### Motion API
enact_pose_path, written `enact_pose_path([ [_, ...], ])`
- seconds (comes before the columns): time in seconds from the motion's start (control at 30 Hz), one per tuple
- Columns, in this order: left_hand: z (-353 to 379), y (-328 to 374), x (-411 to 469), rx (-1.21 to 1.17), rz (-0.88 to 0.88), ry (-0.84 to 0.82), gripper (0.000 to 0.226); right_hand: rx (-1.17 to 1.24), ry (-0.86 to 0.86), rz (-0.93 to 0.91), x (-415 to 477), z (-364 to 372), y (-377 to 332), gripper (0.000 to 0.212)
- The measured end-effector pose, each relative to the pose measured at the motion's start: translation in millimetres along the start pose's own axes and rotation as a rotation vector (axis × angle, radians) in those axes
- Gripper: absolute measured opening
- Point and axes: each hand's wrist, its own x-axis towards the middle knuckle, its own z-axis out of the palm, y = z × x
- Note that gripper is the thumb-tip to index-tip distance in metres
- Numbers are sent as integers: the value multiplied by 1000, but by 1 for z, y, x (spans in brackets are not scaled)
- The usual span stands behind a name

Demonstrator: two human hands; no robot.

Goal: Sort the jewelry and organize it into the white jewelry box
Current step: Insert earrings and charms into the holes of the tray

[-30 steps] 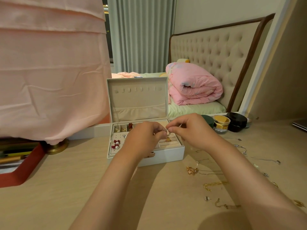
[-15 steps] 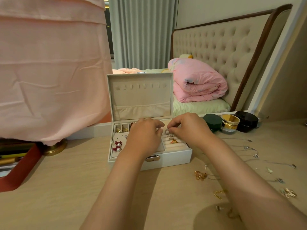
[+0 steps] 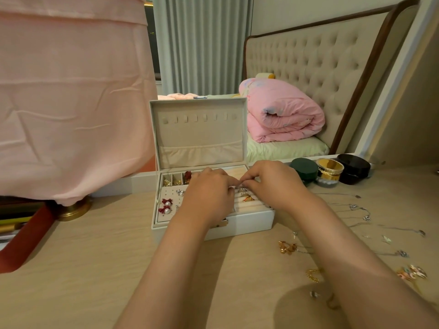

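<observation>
Hanging at far left: pink cloth point(image 3: 71, 103) over a brass base point(image 3: 74, 210). White jewelry box point(image 3: 249, 222) sits mid-table, lid upright, red bow earrings point(image 3: 166, 205) in its left tray. Left hand point(image 3: 209, 198) is over the box, fingers curled, tips meeting the right hand point(image 3: 273, 184) above the ring rolls point(image 3: 247, 205). Both pinch a small silvery piece point(image 3: 232, 187), too small to identify. Farther right, at the far edge: green tin point(image 3: 305, 168), gold tin point(image 3: 330, 169), black tin point(image 3: 354, 168). Loose chains point(image 3: 356, 210) and a gold pendant point(image 3: 287, 247) lie scattered on the table point(image 3: 71, 281), near right.

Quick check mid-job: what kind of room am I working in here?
Most likely a bedroom: a tufted headboard and a folded pink quilt on the bed behind the table, with long curtains.
</observation>
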Motion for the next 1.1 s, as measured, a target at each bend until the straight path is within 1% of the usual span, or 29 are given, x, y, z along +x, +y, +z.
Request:
enact_pose_path([
  [0.13,1,0,-2,-5,-15,21,36,32,-10,-18,-1,0,-1,16],
  [0.3,0,2,-4,-36,-20,2,35,71,-36,-3,-4,-2,0,18],
  [0.37,-4,4,-7,-32,-19,4,36,106,-13,10,-8,-7,0,21],
  [0.43,-11,4,-11,-40,-20,53,38,146,38,17,-12,-18,0,21],
  [0.5,-17,8,-14,-63,-3,123,36,106,53,9,-20,-34,1,17],
  [0.53,-19,11,-16,-74,16,148,34,76,18,8,-25,-43,1,16],
  [0.6,-21,20,-19,-88,71,164,30,58,-110,18,-38,-58,1,14],
  [0.7,-22,39,-24,-141,140,116,24,52,-299,65,-59,-69,5,7],
  [0.8,-20,53,-30,-149,157,-11,19,2,-465,130,-74,-67,7,23],
  [0.87,-16,58,-33,-123,172,-66,19,-56,-513,139,-78,-60,7,28],
  [1.0,-11,60,-37,-96,207,-103,22,-109,-537,127,-78,-46,7,14],
  [1.1,-10,61,-37,-87,228,-114,24,-123,-551,108,-78,-43,7,9],
])
